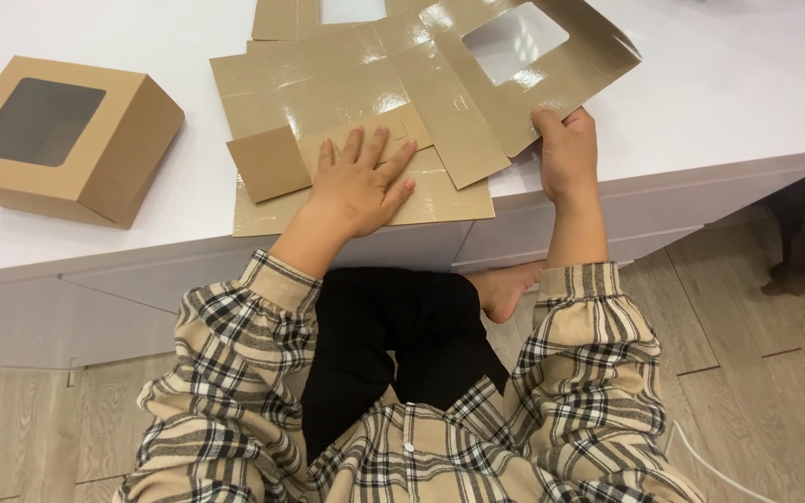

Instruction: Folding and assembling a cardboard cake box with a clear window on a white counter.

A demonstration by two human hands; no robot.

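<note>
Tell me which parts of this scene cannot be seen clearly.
- Head view: the flat windowed box blank hides the right hand's fingers, so its grip stays uncertain.
- The top edge cuts off a second blank.
- The left hand covers part of the flat cardboard beneath.
- The dark window of the assembled box hides its inside.

I see glossy tan flat cardboard [365, 102], a brown windowed box [58, 140] at ten o'clock, white worktop [729, 84], beige-black plaid sleeves [235, 345].
</note>
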